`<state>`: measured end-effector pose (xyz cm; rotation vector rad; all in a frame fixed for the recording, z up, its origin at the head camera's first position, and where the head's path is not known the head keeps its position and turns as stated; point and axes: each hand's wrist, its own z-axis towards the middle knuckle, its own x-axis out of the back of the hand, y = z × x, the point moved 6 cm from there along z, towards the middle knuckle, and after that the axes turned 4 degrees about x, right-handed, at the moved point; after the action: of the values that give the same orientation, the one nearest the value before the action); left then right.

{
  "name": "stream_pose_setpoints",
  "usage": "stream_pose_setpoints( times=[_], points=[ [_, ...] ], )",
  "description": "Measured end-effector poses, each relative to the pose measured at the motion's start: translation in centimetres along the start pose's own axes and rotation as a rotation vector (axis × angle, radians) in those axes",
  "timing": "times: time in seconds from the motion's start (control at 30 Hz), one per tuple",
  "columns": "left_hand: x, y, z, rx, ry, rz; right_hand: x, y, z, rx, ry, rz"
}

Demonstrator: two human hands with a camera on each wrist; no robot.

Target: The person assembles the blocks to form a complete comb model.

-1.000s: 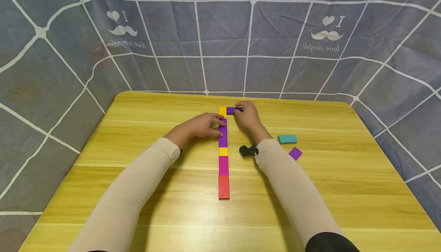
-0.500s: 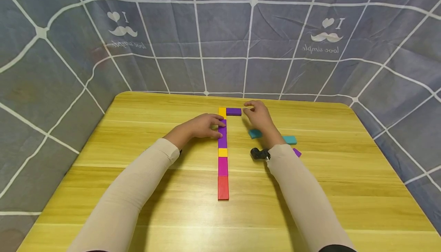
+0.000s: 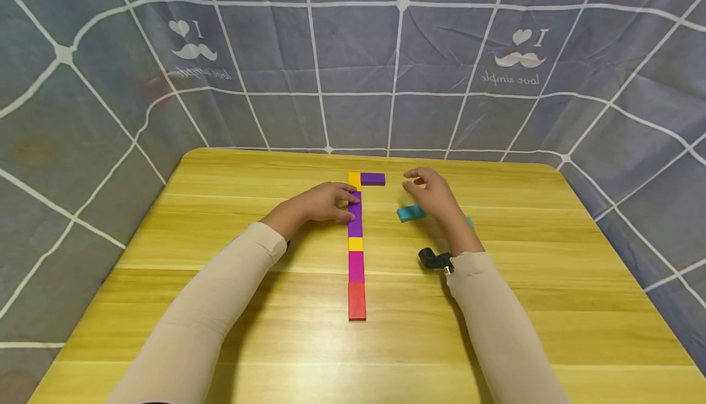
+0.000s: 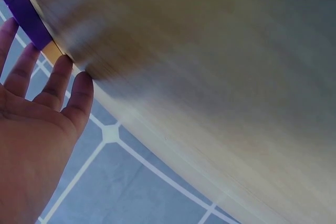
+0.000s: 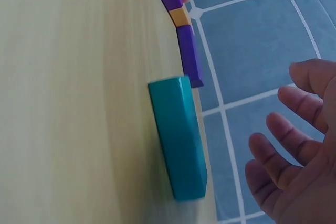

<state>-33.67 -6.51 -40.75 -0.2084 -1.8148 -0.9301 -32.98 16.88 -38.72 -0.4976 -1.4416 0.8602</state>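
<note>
On the wooden table (image 3: 265, 343), a straight row was formed by blocks: from near to far, a red block (image 3: 356, 301), a magenta block (image 3: 356, 266), a yellow block (image 3: 355, 244), a purple stretch (image 3: 355, 227) and a far yellow block (image 3: 353, 178). To the right of the latter, a purple block (image 3: 373, 179) was placed crosswise, seemingly touching it. The left hand (image 3: 325, 201) was rested on the purple stretch, its fingers spread, nothing being gripped. Nothing was held by the right hand (image 3: 432, 194) either; its fingers were loosely bent and apart, near a teal block (image 3: 410, 213). For the joining step, as judged, light pressure was needed on the row, so that no joint was disturbed, and the corner had to be kept square.
</note>
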Motion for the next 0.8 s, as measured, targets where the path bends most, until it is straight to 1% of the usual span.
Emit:
stream_pose_setpoints(
  times=[0.2, 0.47, 0.6, 0.8],
  points=[
    [-0.2, -0.2, 0.2, 0.033, -0.011, -0.004, 0.6, 0.3, -1.7, 0.011, -0.028, -0.038],
    [-0.2, -0.1, 0.1, 0.024, -0.011, -0.002, 0.8, 1.2, -3.6, -0.021, -0.073, -0.073],
    [-0.2, -0.1, -0.1, 0.018, -0.010, 0.004, 0.5, 1.6, -4.2, -0.023, -0.099, -0.085],
    [-0.2, 0.1, -0.2, 0.003, -0.006, 0.001, -0.1, 2.0, -4.7, -0.014, -0.124, -0.072]
  ],
)
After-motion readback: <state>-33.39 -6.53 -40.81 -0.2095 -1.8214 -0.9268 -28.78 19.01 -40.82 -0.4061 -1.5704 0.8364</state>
